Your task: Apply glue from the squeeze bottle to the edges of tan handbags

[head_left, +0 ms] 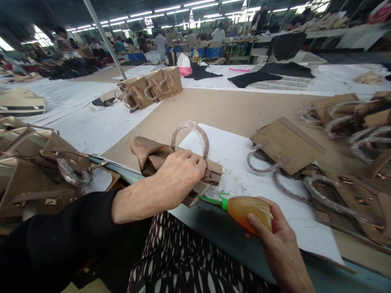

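Note:
My left hand (pixel 180 177) is closed on a brown bag piece (pixel 152 154) at the table's near edge. A plastic-wrapped handle (pixel 191 126) loops up behind the knuckles; the fingertips are hidden. In my right hand (pixel 275 232) is a squeeze bottle (pixel 249 209) of amber liquid, fingers wrapped round it. Its green nozzle (pixel 210 200) points left, with the tip at the lower edge of the bag piece; whether it touches I cannot tell. Under the bag piece and handle lies a white sheet (pixel 235 152) with small scraps on it.
Flat bag pieces with wrapped handles (pixel 287 146) lie to the right. Several bags (pixel 45 162) crowd the left. A row of upright bags (pixel 152 87) stands farther back, near a metal pole (pixel 105 38). Black fabric (pixel 255 77) lies across the far table. People work in the background.

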Tool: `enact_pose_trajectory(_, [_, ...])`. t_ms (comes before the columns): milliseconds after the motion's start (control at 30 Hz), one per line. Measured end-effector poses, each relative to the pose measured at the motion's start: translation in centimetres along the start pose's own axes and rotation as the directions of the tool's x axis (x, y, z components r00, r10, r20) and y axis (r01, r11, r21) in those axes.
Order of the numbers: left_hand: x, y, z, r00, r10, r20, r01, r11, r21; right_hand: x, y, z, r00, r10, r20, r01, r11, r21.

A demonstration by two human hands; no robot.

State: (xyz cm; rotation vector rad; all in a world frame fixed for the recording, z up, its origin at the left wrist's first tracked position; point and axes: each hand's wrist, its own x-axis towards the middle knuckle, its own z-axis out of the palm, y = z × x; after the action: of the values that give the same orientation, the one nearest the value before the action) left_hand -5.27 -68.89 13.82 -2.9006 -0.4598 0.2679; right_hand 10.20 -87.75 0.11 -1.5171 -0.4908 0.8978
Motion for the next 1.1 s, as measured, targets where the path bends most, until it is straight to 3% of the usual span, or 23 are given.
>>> enact_pose_trajectory(300, [0.1, 0.0, 0.2, 1.000, -0.004, 0.005, 0.004, 1.000, -0.011, 1.6, 0.6, 0.1, 0.995, -0.087, -0.044, 0.077, 0.976, -0.203])
enact_pose_trajectory(433, [0.3, -0.2, -0.2, 1.000, -0.001, 0.013, 0.002, 0.999, -0.034, 2.0, 0.6, 0.4, 0.978, -0.199, -0.054, 0.171, 0.929, -0.328])
enact_pose_trajectory(533, [0.6, -0.4, -0.6, 0.999, -0.002, 0.033, 0.004, 0.998, -0.061, 2.0, 0.5, 0.7, 0.937, -0.350, -0.015, 0.314, 0.857, -0.409])
enact_pose_trajectory(633, [0.9, -0.7, -0.9, 0.999, -0.001, 0.033, 0.004, 0.997, -0.078, 2.1, 0.6, 0.9, 0.859, -0.505, 0.089, 0.481, 0.735, -0.478])
enact_pose_trajectory(733, [1.0, -1.2, -0.4, 0.999, 0.015, -0.036, -0.018, 0.997, -0.080, 2.2, 0.9, 1.1, 0.770, -0.610, 0.188, 0.607, 0.610, -0.508])
enact_pose_trajectory(867, [1.0, -1.9, 0.9, 0.986, 0.046, -0.159, -0.060, 0.994, -0.087, 2.4, 1.2, 1.1, 0.697, -0.666, 0.267, 0.679, 0.491, -0.546])
enact_pose_trajectory(1100, [1.0, -1.9, 0.9, 0.983, 0.051, -0.178, -0.074, 0.990, -0.122, 2.3, 1.2, 1.0, 0.678, -0.671, 0.300, 0.689, 0.439, -0.576])
